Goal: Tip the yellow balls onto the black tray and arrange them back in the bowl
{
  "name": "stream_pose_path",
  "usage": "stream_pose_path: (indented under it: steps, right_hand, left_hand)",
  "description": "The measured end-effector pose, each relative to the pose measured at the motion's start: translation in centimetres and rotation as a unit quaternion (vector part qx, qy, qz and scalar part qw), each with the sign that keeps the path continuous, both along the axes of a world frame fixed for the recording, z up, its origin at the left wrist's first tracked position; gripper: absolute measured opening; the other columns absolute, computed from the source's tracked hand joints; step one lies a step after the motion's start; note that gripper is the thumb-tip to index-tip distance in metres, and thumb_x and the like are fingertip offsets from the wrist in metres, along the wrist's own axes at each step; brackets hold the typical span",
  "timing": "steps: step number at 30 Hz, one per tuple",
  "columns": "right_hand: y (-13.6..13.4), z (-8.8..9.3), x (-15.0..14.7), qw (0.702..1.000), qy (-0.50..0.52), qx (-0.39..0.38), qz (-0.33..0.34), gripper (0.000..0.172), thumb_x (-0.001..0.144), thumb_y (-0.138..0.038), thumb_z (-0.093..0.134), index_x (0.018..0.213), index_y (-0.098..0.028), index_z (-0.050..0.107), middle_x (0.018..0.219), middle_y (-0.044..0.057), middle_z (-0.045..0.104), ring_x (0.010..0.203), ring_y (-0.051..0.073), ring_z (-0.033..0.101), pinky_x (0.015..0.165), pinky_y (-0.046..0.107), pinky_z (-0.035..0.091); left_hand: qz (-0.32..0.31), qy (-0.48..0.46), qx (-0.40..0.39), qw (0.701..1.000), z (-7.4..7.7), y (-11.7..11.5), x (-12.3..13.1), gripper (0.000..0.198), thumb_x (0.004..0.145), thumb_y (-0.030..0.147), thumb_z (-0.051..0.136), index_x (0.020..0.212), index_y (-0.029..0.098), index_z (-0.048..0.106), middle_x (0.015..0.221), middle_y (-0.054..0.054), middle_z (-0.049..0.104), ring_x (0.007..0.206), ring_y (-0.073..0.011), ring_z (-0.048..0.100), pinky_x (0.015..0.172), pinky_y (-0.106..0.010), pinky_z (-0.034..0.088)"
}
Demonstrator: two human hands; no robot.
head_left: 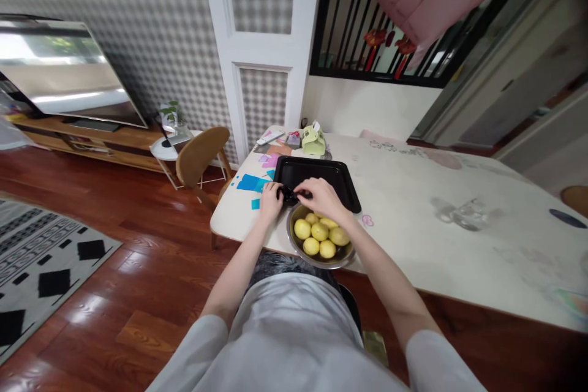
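Both my hands are at the near edge of a black baking tray (pixel 316 173) on the white table. Between them is a small, dark, shiny black thing (pixel 288 193), too small and dark to name. My left hand (pixel 271 198) is closed against its left side. My right hand (pixel 323 196) pinches its right side with the fingertips. Just below the right hand stands a metal bowl (pixel 291 234) holding several yellow lemons (pixel 320 231). The right wrist and forearm cover part of the bowl's far rim.
At the table's far left end stand a green tissue box (pixel 313 139) and a white remote (pixel 270 138). Blue paper pieces (pixel 252 182) lie left of the tray. A clear glass cup (pixel 469 214) is to the right. A wooden chair (pixel 200 162) stands beyond the left edge.
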State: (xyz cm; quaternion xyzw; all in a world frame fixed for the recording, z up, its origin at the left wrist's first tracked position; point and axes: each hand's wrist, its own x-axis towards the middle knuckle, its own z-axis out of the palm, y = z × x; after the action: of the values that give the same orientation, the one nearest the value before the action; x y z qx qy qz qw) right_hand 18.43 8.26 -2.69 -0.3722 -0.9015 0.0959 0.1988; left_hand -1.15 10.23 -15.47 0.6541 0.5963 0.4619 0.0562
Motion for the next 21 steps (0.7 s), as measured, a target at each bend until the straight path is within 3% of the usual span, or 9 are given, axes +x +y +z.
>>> stream_pose_path:
  steps: [5, 10, 13, 17, 21]
  right_hand:
    - [5.0, -1.2, -3.8, 0.999, -0.026, -0.025, -0.038, 0.021, 0.087, -0.019, 0.062, 0.091, -0.031, 0.078, 0.104, 0.006, 0.08, 0.105, 0.028, 0.073, 0.089, 0.04, 0.052]
    - [5.9, -2.2, -4.2, 0.998, -0.025, -0.047, -0.021, 0.012, 0.084, -0.018, 0.07, 0.086, -0.026, 0.077, 0.087, 0.001, 0.079, 0.093, 0.026, 0.075, 0.083, 0.035, 0.054]
    - [4.9, -1.6, -2.1, 0.999, -0.013, -0.046, -0.018, 0.012, 0.087, -0.02, 0.068, 0.093, -0.023, 0.079, 0.091, 0.002, 0.078, 0.09, 0.024, 0.074, 0.082, 0.034, 0.054]
    - [1.8, -1.1, 2.9, 0.998, 0.022, -0.023, -0.06, 0.021, 0.095, -0.027, 0.06, 0.106, -0.021, 0.077, 0.107, 0.008, 0.078, 0.1, 0.025, 0.071, 0.09, 0.038, 0.054]
    - [-2.8, -3.3, 8.9, 0.976, 0.124, -0.006, -0.177, 0.037, 0.097, -0.042, 0.055, 0.122, -0.018, 0.07, 0.115, 0.011, 0.073, 0.097, 0.024, 0.069, 0.088, 0.04, 0.057]
  left_hand:
    - [-0.011, -0.01, -0.003, 1.0, -0.3, 0.5, -0.2, 0.038, 0.086, 0.0, 0.046, 0.109, 0.02, 0.07, 0.115, -0.013, 0.069, 0.12, -0.0306, 0.059, 0.111, -0.05, 0.049]
    - [-0.027, -0.025, -0.005, 0.999, -0.8, 1.0, -0.6, 0.046, 0.082, -0.002, 0.044, 0.114, 0.017, 0.071, 0.12, -0.013, 0.068, 0.122, -0.0287, 0.061, 0.113, -0.049, 0.05]
    - [-0.039, -0.038, -0.009, 0.998, -1.0, 1.2, -0.8, 0.05, 0.081, -0.002, 0.044, 0.118, 0.018, 0.072, 0.122, -0.013, 0.068, 0.126, -0.0279, 0.061, 0.116, -0.049, 0.049]
    - [-0.057, -0.057, -0.017, 0.997, -1.1, 1.4, -1.0, 0.054, 0.081, -0.002, 0.044, 0.124, 0.016, 0.072, 0.128, -0.014, 0.066, 0.13, -0.0277, 0.061, 0.119, -0.049, 0.047]
    - [-0.077, -0.069, -0.028, 0.994, -1.2, 1.6, -1.4, 0.053, 0.082, 0.0, 0.045, 0.125, 0.016, 0.072, 0.128, -0.014, 0.065, 0.13, -0.0262, 0.062, 0.121, -0.046, 0.047]
